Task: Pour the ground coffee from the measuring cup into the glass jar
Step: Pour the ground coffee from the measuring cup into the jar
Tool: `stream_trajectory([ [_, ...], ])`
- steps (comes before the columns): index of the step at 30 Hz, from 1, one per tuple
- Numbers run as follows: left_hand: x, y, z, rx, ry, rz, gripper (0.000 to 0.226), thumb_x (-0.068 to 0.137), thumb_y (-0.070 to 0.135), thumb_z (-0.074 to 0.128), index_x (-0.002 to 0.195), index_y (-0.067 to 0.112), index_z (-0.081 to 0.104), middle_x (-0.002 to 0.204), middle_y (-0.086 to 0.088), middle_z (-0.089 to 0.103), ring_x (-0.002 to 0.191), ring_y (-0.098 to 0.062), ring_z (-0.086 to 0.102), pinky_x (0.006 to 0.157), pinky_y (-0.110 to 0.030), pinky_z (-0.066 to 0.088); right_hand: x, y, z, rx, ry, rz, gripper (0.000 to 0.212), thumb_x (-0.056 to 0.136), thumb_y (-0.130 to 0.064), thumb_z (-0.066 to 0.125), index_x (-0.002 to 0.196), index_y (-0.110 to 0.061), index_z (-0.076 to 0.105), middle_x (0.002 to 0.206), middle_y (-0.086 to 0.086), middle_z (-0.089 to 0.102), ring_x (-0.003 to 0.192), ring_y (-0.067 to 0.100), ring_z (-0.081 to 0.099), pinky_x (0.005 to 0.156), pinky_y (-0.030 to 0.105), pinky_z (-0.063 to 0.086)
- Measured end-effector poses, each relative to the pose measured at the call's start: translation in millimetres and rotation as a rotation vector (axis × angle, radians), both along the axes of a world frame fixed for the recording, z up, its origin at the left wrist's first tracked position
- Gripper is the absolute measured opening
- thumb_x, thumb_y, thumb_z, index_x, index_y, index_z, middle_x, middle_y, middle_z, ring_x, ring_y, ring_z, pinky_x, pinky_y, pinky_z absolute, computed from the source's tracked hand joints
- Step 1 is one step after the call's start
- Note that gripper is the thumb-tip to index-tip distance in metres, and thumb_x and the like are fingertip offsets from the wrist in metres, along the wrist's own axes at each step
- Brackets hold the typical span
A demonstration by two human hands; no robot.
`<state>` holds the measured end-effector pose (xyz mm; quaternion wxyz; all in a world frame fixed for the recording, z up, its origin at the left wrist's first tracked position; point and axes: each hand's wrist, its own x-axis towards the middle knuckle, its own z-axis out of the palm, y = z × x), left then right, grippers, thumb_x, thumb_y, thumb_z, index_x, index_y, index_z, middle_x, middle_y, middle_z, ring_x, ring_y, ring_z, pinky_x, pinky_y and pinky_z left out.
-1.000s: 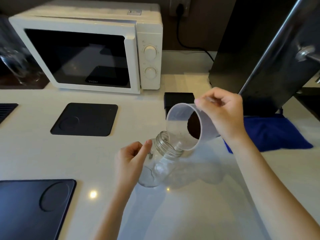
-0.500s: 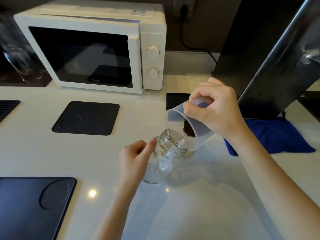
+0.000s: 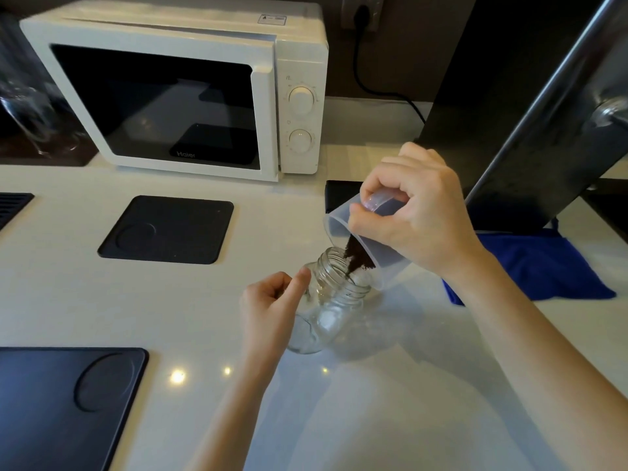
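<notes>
White counter (image 3: 190,311) runs under everything I see, and the glass jar (image 3: 326,307) stands on it near the middle, open mouth up and leaning toward the cup, with little or nothing yet settled at its bottom as far as I can tell. My left hand (image 3: 272,307) is wrapped around the jar's near side, thumb up by the threaded neck, fingers closed on the glass; I judge that hold is there to steady and angle the mouth under the stream. My right hand (image 3: 414,212) is clamped on the translucent measuring cup (image 3: 365,239), fingers pinching its upper wall, and the cup is tipped steeply so its lip hangs just over the jar's rim. Ground coffee (image 3: 355,258) slides down the lower wall in a dark tongue and falls into the neck, so I read the pour as under way, not finished. Keeping lip and rim this close looks meant to stop grounds scattering on the counter. Just beyond my right wrist lies a blue cloth (image 3: 537,266), handy for spills. Farther left sits a square black mat (image 3: 170,229), and a larger dark tray (image 3: 51,402) lies at the near left corner. Behind stands a white microwave (image 3: 176,93); its door reads "Haier", and a small sticker on top is too small to read
</notes>
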<state>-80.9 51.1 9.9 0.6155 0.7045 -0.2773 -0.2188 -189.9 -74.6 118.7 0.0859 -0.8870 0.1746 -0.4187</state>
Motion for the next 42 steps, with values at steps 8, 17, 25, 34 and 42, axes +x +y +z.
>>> stream_trajectory([
  [8,0.3,-3.6,-2.0,-0.016,0.023,-0.018,0.049,0.08,0.026,0.064,0.042,0.015,0.035,0.039,0.009,0.024,0.044,-0.008,0.022,0.042,-0.019,0.018,1.4,-1.7,2.7,-0.023,0.015,-0.013,0.028,0.069,-0.034,0.059,0.06,-0.008,0.06,0.057,0.004,0.059,0.063,0.022,0.048,0.061,0.036,0.039],
  [17,-1.3,-4.3,-1.3,-0.013,0.015,-0.021,0.049,0.081,0.025,0.064,0.042,0.016,0.036,0.037,0.009,0.026,0.044,-0.008,0.024,0.042,-0.019,0.02,2.4,0.3,4.9,-0.046,0.017,0.008,0.026,0.071,-0.033,0.059,0.06,-0.009,0.061,0.06,-0.006,0.051,0.064,0.016,0.046,0.061,0.034,0.037],
  [25,-1.1,-5.5,-1.4,-0.023,0.031,-0.037,0.052,0.08,0.025,0.064,0.036,0.02,0.037,0.034,0.009,0.027,0.041,-0.007,0.025,0.042,-0.017,0.02,2.0,0.0,5.2,-0.06,0.032,-0.009,0.026,0.069,-0.032,0.059,0.059,-0.008,0.06,0.057,-0.002,0.054,0.063,0.02,0.047,0.06,0.04,0.039],
  [34,-2.7,-6.2,-0.5,-0.037,0.039,-0.047,0.055,0.081,0.023,0.064,0.034,0.021,0.035,0.031,0.009,0.028,0.038,-0.006,0.025,0.041,-0.017,0.02,2.5,0.8,6.8,-0.069,0.026,0.011,0.025,0.069,-0.031,0.06,0.058,-0.008,0.06,0.057,-0.004,0.053,0.063,0.019,0.046,0.059,0.039,0.039],
  [42,-4.0,-5.5,0.2,-0.036,0.048,-0.047,0.056,0.081,0.022,0.064,0.032,0.021,0.036,0.031,0.008,0.028,0.038,-0.006,0.025,0.041,-0.016,0.02,2.4,2.2,6.4,-0.109,0.048,0.014,0.027,0.069,-0.033,0.059,0.057,-0.008,0.06,0.055,0.002,0.058,0.061,0.022,0.048,0.058,0.041,0.04],
])
